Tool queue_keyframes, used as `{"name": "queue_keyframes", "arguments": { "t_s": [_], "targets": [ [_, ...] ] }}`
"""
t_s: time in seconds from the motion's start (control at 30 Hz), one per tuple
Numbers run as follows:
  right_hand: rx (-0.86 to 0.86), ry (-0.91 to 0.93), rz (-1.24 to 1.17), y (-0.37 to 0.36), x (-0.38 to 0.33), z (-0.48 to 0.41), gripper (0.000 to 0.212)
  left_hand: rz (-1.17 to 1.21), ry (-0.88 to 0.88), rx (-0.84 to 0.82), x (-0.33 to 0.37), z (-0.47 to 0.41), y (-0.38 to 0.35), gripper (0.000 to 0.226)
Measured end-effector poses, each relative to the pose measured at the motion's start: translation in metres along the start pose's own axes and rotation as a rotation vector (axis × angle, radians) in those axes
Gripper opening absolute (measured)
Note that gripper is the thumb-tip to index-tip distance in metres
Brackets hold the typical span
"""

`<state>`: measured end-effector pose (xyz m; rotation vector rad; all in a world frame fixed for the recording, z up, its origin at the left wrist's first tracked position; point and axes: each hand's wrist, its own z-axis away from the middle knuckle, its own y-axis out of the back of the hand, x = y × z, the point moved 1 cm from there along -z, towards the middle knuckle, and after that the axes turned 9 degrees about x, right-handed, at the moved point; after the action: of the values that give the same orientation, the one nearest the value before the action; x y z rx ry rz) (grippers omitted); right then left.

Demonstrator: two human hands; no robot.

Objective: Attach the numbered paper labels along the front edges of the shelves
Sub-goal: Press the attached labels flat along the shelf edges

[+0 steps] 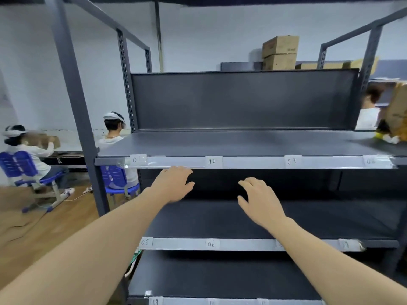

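A dark grey metal shelf rack stands in front of me. The front edge of its upper shelf (253, 162) carries paper labels under clear tape: 01 (137, 160), 02 (212, 161), 03 (291, 161) and a blurred one at the right end (371, 161). The middle shelf edge (242, 244) shows labels 05 (144, 242) and 06 (210, 243); my right forearm covers another. The lowest edge has label 09 (155, 301). My left hand (174, 183) reaches just under the upper edge, fingers relaxed, holding nothing. My right hand (259, 199) hovers between the shelves, empty too.
Two people with headsets sit on blue chairs (21, 166) at the left on the wooden floor. Cardboard boxes (279, 51) are stacked behind the rack. At the right, another person (370, 106) handles a cardboard box (396, 111). A grey upright post (88, 150) borders the shelf on the left.
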<state>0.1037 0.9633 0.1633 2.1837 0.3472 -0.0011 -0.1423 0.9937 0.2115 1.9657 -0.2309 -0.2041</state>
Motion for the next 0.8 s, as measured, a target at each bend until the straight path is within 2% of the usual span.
{"name": "queue_keyframes", "arguments": {
  "t_s": [0.1,0.23,0.33,0.53,0.67,0.8],
  "targets": [
    [0.09,0.06,-0.044,-0.011,-0.005,-0.051,0.039,0.083,0.014,0.13,0.006,-0.037,-0.006,0.041],
    [0.124,0.117,-0.149,-0.024,-0.007,-0.107,0.04,0.122,0.004,0.232,0.013,-0.079,-0.014,0.035],
    [0.073,0.127,-0.187,-0.038,-0.004,-0.136,0.04,0.155,0.017,0.236,0.016,-0.101,-0.021,0.033],
    [0.052,0.098,-0.227,-0.053,-0.005,-0.164,0.011,0.183,0.0,0.259,0.012,-0.121,-0.032,0.017],
    [0.007,0.062,-0.293,-0.048,-0.001,-0.172,0.009,0.192,0.008,0.297,0.011,-0.127,-0.032,0.012],
    [-0.066,0.006,-0.35,-0.043,-0.001,-0.176,0.009,0.221,-0.003,0.267,0.007,-0.129,-0.033,0.013]
  ]
}}
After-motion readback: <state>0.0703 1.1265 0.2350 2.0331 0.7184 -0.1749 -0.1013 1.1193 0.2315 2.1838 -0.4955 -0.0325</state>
